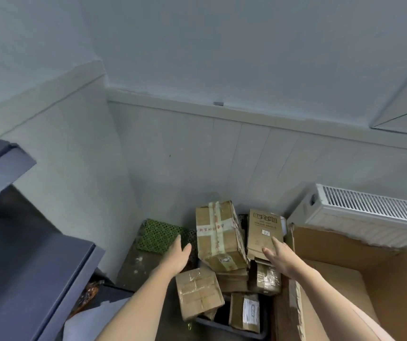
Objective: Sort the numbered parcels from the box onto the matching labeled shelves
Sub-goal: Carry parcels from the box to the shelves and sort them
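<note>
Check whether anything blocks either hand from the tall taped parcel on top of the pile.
Nothing visible does. The left hand and right hand flank the taped parcel, both open, with clear gaps between.

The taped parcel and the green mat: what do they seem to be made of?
Taped parcel: brown corrugated cardboard, it seems, matte, with creased and dented edges and glossy pale tape strips across it. Green mat: probably moulded plastic, judging by its regular openwork grid; blur leaves this open.

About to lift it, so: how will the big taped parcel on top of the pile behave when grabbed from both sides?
The big taped parcel looks stiff, being taped cardboard. It lies tilted on smaller parcels, so it may tip or slide. Its glossy tape could be slippery.
</note>
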### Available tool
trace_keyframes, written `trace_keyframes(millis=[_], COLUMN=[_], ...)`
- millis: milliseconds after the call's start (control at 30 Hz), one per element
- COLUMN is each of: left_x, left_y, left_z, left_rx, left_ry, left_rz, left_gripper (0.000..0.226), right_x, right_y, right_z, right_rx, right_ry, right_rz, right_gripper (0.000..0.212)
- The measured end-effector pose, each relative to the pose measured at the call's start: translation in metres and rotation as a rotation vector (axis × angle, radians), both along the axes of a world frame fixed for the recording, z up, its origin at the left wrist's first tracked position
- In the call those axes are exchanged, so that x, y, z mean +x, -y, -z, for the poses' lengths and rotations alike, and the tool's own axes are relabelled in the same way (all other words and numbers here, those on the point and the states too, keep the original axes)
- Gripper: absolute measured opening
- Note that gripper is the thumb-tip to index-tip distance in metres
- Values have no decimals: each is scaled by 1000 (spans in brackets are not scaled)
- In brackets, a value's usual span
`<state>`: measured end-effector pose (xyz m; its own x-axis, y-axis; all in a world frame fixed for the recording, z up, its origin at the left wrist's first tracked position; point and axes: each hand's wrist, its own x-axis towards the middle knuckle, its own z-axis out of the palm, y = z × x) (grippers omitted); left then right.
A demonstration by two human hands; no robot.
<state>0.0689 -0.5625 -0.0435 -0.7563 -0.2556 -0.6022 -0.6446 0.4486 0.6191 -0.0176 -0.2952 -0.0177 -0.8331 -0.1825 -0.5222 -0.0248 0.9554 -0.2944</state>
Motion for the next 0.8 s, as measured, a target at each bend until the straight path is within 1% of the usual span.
trace_keyframes(millis=[100,200,333,433,567,667,733,800], left_x=[-27,-48,-66,-78,-97,-107,-111,-115], left_y=[4,7,8,4,1,-3,-8,-15], left_z=[27,57,99,125,156,175,185,192], left_rx=[110,156,221,292,398,528,587,600], left_ry=[21,61,132,195,180,199,201,175], left_rz=[-109,-171,-213,-233,-396,-529,-595,-629], left_gripper=[61,61,62,64,66,71,76,87], right_x=[-22,-43,-66,-80,-93,-103,-107,-109], right_y=[12,23,39,51,62,67,69,70], right_z=[26,49,80,96,122,150,166,178], right_rx=[-11,-37,-110,-205,-368,-421,-452,-492], right_ry=[73,131,188,220,308,313,314,303], right_rz=[20,46,110,164,284,321,341,363], right_gripper=[63,64,65,62,74,85,92,97])
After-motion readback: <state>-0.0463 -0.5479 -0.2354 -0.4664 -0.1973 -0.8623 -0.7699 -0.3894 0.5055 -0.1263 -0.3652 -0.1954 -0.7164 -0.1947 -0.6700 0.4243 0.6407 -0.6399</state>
